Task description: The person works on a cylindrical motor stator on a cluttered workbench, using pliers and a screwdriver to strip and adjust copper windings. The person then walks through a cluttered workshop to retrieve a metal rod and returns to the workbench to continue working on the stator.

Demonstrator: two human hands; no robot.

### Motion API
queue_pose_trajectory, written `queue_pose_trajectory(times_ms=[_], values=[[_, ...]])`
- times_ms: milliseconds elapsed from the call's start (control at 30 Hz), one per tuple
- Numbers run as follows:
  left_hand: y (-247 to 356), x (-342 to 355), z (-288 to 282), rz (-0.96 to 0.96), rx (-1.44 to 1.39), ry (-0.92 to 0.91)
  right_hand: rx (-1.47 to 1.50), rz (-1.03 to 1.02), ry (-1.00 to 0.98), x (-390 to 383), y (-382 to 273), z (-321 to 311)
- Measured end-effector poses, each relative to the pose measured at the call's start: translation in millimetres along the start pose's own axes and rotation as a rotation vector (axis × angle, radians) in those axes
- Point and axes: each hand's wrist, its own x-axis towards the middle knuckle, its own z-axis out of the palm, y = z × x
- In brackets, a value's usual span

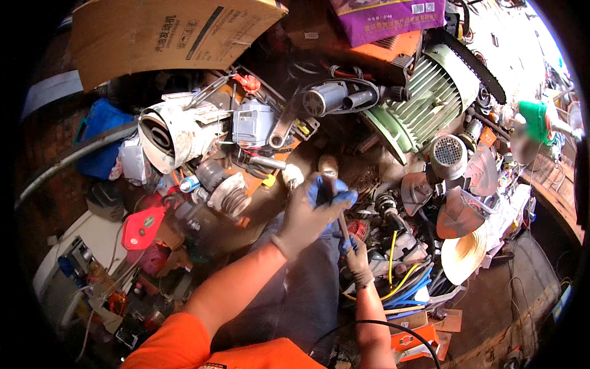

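My left hand (308,216), in a grey work glove with blue fingertips, is in front of my knees, its fingers curled around the upper part of a slim brownish rod (343,226). Lower and to the right, my right hand (358,263), gloved the same way, is closed on the rod's lower end. The rod slants between the two hands; my left fingers partly hide its upper end, so I cannot tell what kind of tool or part it is. Beyond the hands, my shoes (294,176) show on the dark floor.
A large green finned motor (424,101) and a chainsaw bar (473,64) are at far right. Nearer lie fan blades (461,212), a straw hat (465,253) and blue and yellow hoses (412,286). Left are a white metal housing (178,132), a red tool case (142,227) and a cardboard box (132,46).
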Motion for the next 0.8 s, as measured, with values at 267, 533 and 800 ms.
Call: queue_pose_trajectory(times_ms=[267, 533, 800], values=[[-34.4, -23.8, -48.9, -0.291, -0.231, -0.018, -0.268, -0.16, -0.218, 15.6, -68.3, 42.3], [-34.4, -60.1, -146.3, -0.103, -0.237, 0.39, 0.729, 0.271, 0.043, 266.9, -160.6, -24.2], [-57.4, -120.7, -154.7, -0.176, 0.018, 0.743, 1.369, 0.151, -0.129, 392.7, -163.2, -10.0]])
